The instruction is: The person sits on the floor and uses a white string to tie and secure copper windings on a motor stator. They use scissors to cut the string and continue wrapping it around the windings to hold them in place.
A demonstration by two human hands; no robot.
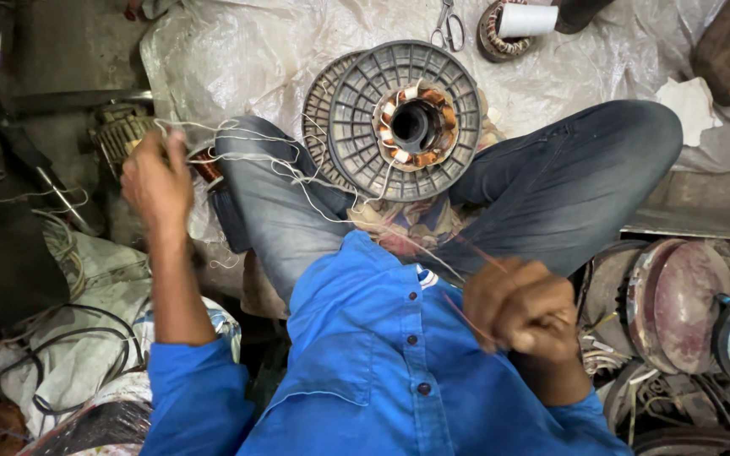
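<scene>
- The left hand (155, 181) is raised at the left with its back to the camera and its fingers curled in; a tangle of white string (285, 165) runs from it across the left knee, so it seems to hold the string's end, though the grip itself is hidden.
- Just right of that hand sits a small copper coil (207, 165), partly covered by the string.
- The string looks light, limp and quick to snag; I judge it best pinched near the end and kept taut, since slack loops would knot.
- In the middle, between the crossed legs, a motor stator (416, 127) with copper windings and white insulation sits in the hub of a grey plastic spool (405, 118), with a second disc behind it. The stator is probably heavy and rigid; its winding wire and paper are the delicate parts, so the outer iron or the spool rim is the safer hold.
- At the right, near the chest, the right hand (524, 306) is closed in a fist on a thin reddish wire (475, 249) leading toward the stator. The wire looks springy and thin enough to kink.
- Scissors (447, 27) and a white roll (527, 19) lie on the plastic sheet (238, 51) beyond.
</scene>
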